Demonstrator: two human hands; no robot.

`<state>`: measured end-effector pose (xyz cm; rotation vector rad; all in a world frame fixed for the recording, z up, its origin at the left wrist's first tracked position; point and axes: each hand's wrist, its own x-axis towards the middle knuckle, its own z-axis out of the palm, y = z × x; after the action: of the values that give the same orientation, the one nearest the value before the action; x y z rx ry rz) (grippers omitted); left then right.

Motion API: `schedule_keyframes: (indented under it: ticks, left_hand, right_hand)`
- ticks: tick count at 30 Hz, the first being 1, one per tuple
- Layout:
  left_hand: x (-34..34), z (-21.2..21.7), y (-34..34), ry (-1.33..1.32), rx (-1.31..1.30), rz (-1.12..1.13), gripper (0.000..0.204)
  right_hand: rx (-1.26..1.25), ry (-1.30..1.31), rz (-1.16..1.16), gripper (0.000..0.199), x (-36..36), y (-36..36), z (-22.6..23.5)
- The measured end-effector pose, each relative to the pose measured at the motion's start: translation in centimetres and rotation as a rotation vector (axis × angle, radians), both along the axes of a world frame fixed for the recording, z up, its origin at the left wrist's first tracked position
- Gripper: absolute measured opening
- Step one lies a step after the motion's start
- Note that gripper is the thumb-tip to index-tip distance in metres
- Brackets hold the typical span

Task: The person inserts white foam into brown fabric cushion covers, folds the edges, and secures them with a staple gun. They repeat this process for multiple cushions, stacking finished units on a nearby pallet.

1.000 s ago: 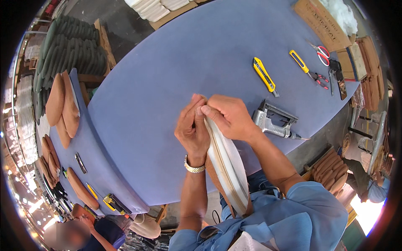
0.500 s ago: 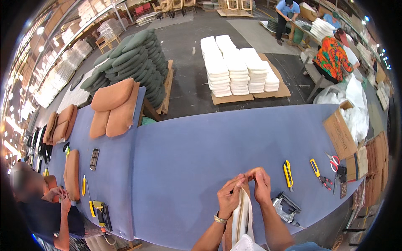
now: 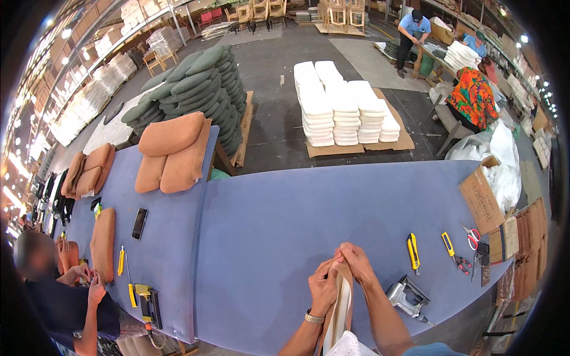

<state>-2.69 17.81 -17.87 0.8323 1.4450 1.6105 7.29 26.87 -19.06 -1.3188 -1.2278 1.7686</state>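
Observation:
Close to the table's front edge, both my hands pinch the top end of a long brown fabric piece [image 3: 341, 291] with a white underside or edging. It runs down toward my body, and its lower part leaves the view. My left hand [image 3: 322, 288], with a metal watch at the wrist, grips the fabric's left side. My right hand [image 3: 356, 262] is closed at the top end, its fingertips meeting those of the left. Right of my forearm lies a silver pneumatic staple gun [image 3: 407, 298], and beyond it a yellow utility knife [image 3: 413, 254].
On the blue table [image 3: 285, 219], a yellow-handled tool [image 3: 447, 243], pliers [image 3: 462, 263] and red-handled scissors [image 3: 473, 238] lie right, near a cardboard box [image 3: 481, 199]. Brown cushions [image 3: 172, 154] sit left, where a co-worker [image 3: 65, 296] works. White cushions [image 3: 317, 113] are stacked beyond.
My right hand has moved in against my left, closing the gap between them at the fabric's top end. The view has shifted slightly; the tools lie as before.

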Motion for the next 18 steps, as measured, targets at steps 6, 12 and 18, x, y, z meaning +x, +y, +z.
schedule_keyframes:
  ticks: [6,12,18]
  left_hand:
    - [-0.8,-1.2,-0.8,-0.058,0.029,0.036,0.020]
    - [-0.4,-1.4,-2.1,-0.047,0.069,0.049,0.019]
    - [-2.0,0.0,-1.5,0.112,0.034,-0.049,0.020]
  right_hand:
    - [0.101,-0.138,0.006,0.037,-1.2,-0.9,-0.4]
    - [0.172,-0.052,-0.004,0.029,-0.9,-2.8,0.5]
    - [0.279,-0.160,-0.007,0.033,-1.1,-3.1,1.5]
